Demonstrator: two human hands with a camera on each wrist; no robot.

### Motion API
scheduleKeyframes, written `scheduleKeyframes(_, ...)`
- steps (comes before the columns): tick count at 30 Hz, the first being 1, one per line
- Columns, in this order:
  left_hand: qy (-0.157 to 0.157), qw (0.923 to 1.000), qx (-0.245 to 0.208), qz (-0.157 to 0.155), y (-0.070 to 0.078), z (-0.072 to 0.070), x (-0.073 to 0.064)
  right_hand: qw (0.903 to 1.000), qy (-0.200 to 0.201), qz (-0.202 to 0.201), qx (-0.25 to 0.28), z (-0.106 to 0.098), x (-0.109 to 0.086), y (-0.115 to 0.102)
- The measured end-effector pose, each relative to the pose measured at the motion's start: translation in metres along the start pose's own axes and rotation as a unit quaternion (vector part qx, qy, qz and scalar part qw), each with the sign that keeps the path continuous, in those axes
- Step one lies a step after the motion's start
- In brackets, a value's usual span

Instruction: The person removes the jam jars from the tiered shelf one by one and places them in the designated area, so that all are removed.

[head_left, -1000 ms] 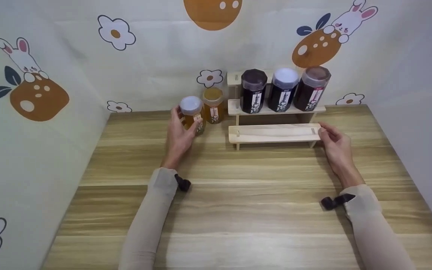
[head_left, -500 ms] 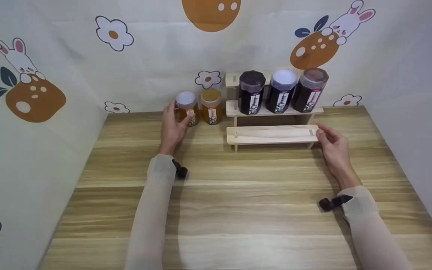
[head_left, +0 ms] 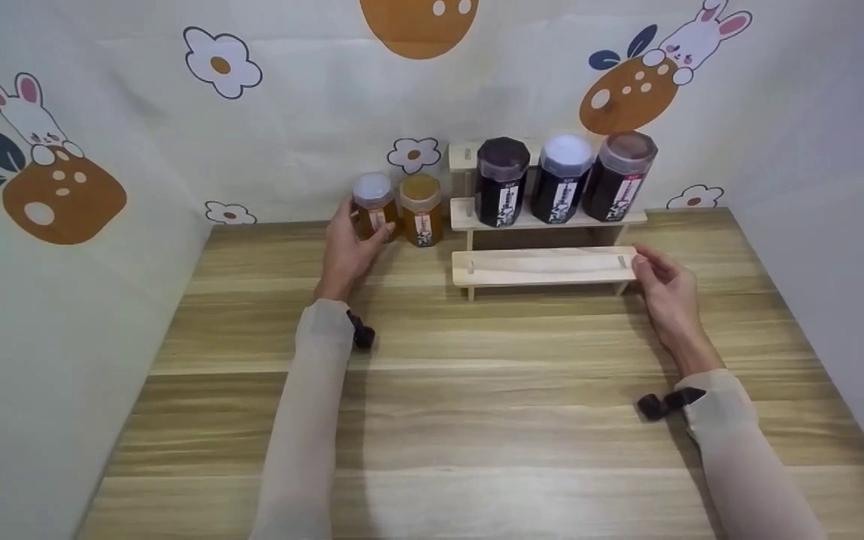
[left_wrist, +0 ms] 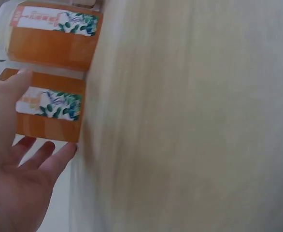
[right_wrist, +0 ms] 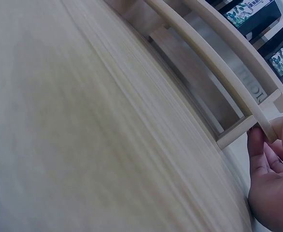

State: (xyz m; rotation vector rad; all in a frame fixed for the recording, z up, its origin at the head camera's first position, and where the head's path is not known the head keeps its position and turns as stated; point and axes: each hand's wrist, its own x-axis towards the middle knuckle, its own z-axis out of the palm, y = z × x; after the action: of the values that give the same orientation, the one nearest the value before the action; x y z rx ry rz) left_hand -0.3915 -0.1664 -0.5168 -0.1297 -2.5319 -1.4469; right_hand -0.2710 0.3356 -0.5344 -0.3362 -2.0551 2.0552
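Note:
My left hand [head_left: 349,251] holds an amber jar with a white lid [head_left: 373,196], thumb on the near side and fingers round its left side. In the left wrist view the thumb lies across the jar's label [left_wrist: 49,103]. Just right of it stands a second amber jar with a yellow lid [head_left: 421,211], upright on the table. My right hand [head_left: 668,296] pinches the right end of the wooden rack's lowest shelf [head_left: 544,265]; the right wrist view shows thumb and fingers at that shelf end [right_wrist: 262,126]. The shelf carries no jar.
On the rack's middle shelf [head_left: 462,216] stand three dark jars, one with a black lid [head_left: 503,184], one with a white lid [head_left: 563,180] and one with a brownish lid [head_left: 622,178]. A patterned cloth wall [head_left: 312,127] rises behind the wooden table [head_left: 514,420].
My left hand has moved the white-lidded amber jar back and slightly left, level with the yellow-lidded one. My right hand stays at the shelf's end.

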Motion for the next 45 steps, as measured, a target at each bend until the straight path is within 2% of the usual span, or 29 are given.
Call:
scheduleKeyframes(4,0.012,0.9998,0.015,-0.002,-0.002,0.001,-0.003,1.0,-0.006,-0.003,0.003,0.001,0.0,0.0)
scheduleKeyframes(8,0.021,0.9982,0.049,0.028,-0.001,0.001,-0.004,0.9998,0.001,-0.017,-0.014,0.001,0.001,0.001)
scheduleKeyframes(10,0.024,0.9971,0.065,0.032,0.001,0.003,-0.004,0.9993,0.006,-0.023,-0.027,0.001,0.002,0.002)
scheduleKeyframes(11,0.025,0.9967,0.072,0.028,0.002,0.004,-0.003,0.9991,0.008,-0.025,-0.032,0.001,0.002,0.002)
scheduleKeyframes(16,0.03,0.9946,0.093,-0.035,0.01,0.011,-0.004,0.9995,0.007,-0.026,-0.017,0.0,0.003,0.002)
scheduleKeyframes(19,0.042,0.9925,0.105,-0.047,0.013,0.014,-0.004,0.9994,0.005,-0.029,-0.016,0.0,0.003,0.001)
scheduleKeyframes(28,0.021,0.996,0.08,-0.034,0.008,0.01,-0.011,0.9998,0.0,-0.007,-0.02,-0.003,0.002,0.0)
scheduleKeyframes(35,0.035,0.9965,0.072,-0.024,0.003,0.009,-0.016,0.9996,0.001,-0.011,-0.027,0.0,0.002,0.003)
scheduleKeyframes(40,0.064,0.9954,0.063,-0.034,0.009,0.012,-0.023,0.9983,0.011,-0.03,-0.048,0.001,0.002,0.004)
scheduleKeyframes(43,0.094,0.9938,0.039,-0.043,0.021,0.016,-0.028,0.999,0.012,-0.028,-0.034,0.001,0.002,0.004)
scheduleKeyframes(45,0.117,0.9923,0.014,-0.037,0.032,0.019,-0.031,0.9996,0.008,-0.023,-0.018,0.0,0.002,0.003)
